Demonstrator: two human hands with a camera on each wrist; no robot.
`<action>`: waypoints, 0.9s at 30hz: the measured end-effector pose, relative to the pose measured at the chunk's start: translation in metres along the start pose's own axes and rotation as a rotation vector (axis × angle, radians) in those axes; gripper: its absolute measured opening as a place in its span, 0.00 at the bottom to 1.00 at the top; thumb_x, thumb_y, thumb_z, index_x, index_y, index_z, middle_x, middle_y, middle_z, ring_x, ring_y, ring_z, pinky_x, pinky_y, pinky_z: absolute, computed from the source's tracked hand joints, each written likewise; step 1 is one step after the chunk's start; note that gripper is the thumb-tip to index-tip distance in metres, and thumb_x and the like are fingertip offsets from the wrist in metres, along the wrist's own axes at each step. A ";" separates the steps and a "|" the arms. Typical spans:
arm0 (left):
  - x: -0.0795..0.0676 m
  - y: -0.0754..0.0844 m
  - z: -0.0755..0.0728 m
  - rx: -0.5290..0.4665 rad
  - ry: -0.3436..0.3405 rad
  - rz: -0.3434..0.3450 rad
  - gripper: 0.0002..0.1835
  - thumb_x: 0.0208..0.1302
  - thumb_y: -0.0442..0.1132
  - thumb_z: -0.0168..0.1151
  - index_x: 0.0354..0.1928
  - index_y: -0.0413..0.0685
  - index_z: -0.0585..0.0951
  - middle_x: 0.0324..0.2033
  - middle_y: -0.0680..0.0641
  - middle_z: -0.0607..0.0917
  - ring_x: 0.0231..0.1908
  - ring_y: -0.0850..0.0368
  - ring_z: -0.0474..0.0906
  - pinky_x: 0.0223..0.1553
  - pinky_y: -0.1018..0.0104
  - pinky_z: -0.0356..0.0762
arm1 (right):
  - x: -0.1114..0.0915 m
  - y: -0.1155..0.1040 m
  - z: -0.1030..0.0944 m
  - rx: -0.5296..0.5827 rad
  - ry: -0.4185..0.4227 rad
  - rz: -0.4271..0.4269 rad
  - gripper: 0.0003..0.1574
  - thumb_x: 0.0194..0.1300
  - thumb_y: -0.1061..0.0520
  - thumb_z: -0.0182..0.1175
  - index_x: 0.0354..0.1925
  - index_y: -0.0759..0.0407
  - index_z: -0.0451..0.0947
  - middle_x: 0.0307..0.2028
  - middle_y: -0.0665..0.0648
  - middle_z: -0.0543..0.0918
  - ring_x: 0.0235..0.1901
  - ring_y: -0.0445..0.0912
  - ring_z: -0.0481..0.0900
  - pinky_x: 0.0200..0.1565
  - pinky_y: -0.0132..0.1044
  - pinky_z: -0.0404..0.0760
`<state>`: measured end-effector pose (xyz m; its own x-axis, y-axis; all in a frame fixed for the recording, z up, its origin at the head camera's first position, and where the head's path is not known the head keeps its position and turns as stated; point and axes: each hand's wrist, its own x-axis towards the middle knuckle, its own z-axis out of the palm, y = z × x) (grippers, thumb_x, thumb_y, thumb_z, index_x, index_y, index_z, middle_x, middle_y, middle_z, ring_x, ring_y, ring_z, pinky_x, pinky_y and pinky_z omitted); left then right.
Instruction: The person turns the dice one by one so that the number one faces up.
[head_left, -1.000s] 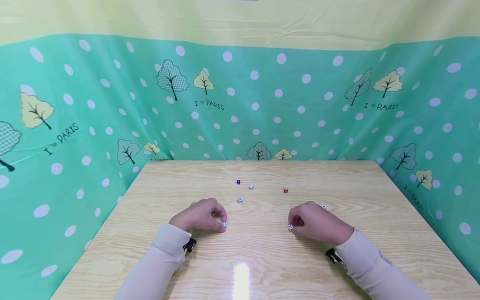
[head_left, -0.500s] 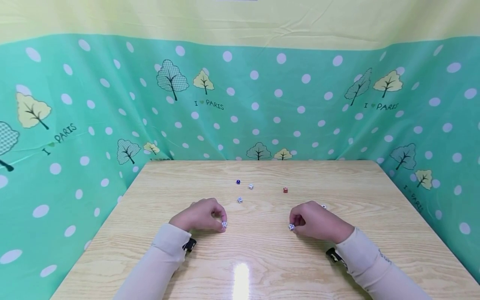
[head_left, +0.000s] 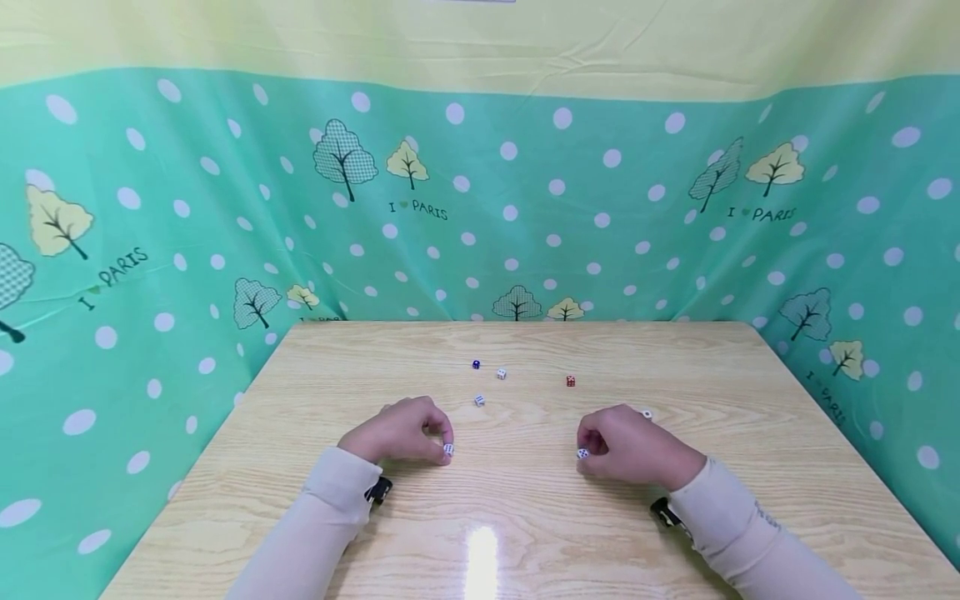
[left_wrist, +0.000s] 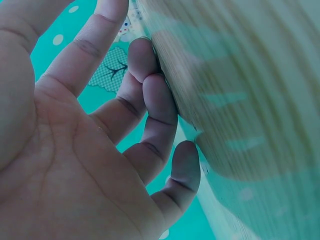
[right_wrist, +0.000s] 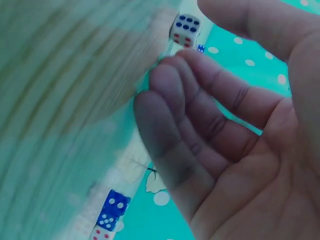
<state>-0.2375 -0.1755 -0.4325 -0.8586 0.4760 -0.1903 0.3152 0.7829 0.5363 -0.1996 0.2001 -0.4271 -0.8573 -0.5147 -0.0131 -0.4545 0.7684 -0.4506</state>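
Near the middle left of the table, my left hand (head_left: 405, 429) pinches a white die (head_left: 448, 449) between thumb and forefinger. Its other fingers (left_wrist: 160, 100) curl loosely beside the wooden surface in the left wrist view, where spots of a white die (left_wrist: 125, 27) show past the fingertips. To the right, my right hand (head_left: 630, 446) holds another white die (head_left: 582, 454) at its fingertips. In the right wrist view this die (right_wrist: 186, 30), with blue and red spots, sits low at the table between thumb and forefinger.
Farther back lie a dark blue die (head_left: 476, 364), two white dice (head_left: 502, 374) (head_left: 480, 401) and a red die (head_left: 571, 381). A white die (head_left: 647, 414) shows behind my right hand. The right wrist view has a blue die (right_wrist: 116, 202) at lower left. A patterned curtain (head_left: 510, 208) surrounds the table.
My right hand's fingers have shifted slightly about the white die, and the thumb now sits lower under it. The left hand and the loose dice stay where they were.
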 end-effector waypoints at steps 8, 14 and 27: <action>0.001 -0.002 0.000 -0.011 -0.014 0.018 0.11 0.49 0.45 0.83 0.26 0.65 0.85 0.33 0.56 0.80 0.39 0.56 0.70 0.42 0.57 0.67 | -0.001 -0.009 0.005 -0.091 0.056 0.053 0.18 0.61 0.45 0.75 0.24 0.45 0.75 0.18 0.41 0.73 0.19 0.34 0.67 0.26 0.31 0.70; 0.000 -0.001 0.000 -0.012 -0.015 0.009 0.11 0.50 0.45 0.83 0.26 0.64 0.85 0.33 0.55 0.80 0.39 0.55 0.70 0.42 0.57 0.66 | 0.000 -0.011 0.005 -0.123 0.064 0.021 0.16 0.62 0.49 0.74 0.24 0.44 0.77 0.20 0.39 0.73 0.21 0.34 0.68 0.28 0.31 0.71; 0.002 -0.003 0.000 -0.019 -0.017 0.029 0.11 0.49 0.45 0.82 0.26 0.65 0.85 0.29 0.57 0.80 0.36 0.56 0.71 0.40 0.57 0.66 | 0.000 -0.010 0.007 -0.160 0.078 -0.044 0.12 0.59 0.54 0.75 0.27 0.45 0.80 0.23 0.39 0.73 0.24 0.34 0.68 0.30 0.30 0.71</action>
<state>-0.2401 -0.1770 -0.4350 -0.8420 0.5056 -0.1883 0.3324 0.7611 0.5570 -0.1937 0.1896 -0.4294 -0.8491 -0.5227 0.0759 -0.5193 0.7997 -0.3014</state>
